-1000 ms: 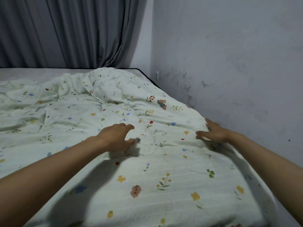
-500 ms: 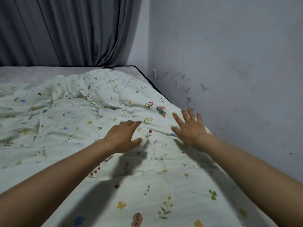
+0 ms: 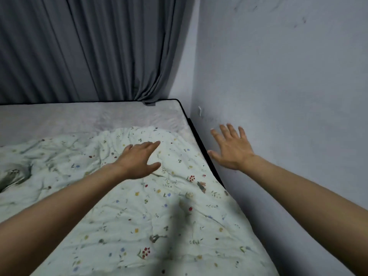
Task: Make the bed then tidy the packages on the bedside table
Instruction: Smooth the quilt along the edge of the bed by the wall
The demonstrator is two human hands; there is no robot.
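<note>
Closest to me, the quilt (image 3: pixel 151 216) fills the lower frame: pale green-white cloth printed with small flowers, puffy and creased, lying along the bed with its long axis running away from me toward the curtain. Its right edge follows the mattress (image 3: pixel 83 118) side nearest the wall.

Further out, my left hand (image 3: pixel 139 161) is over the quilt, fingers straight and close together, thumb splayed, holding nothing; I cannot tell whether the palm presses the cloth or floats just above it. My right hand (image 3: pixel 232 150) is off the bed's side, over the dark gap by the wall (image 3: pixel 288 86), fingers spread apart and empty.

What matters for the next move, I judge: the quilt's bunched far edge lies just beyond my left fingertips, ahead and slightly right, so the left hand is the nearer one. The right would have to come back leftward across the mattress edge to reach that corner.

Beyond the rumpled edge a strip of bare grey mattress shows, so the quilt is short of the head end. Farthest off hangs the grey curtain (image 3: pixel 83 48). No bedside table or packages are in view.
</note>
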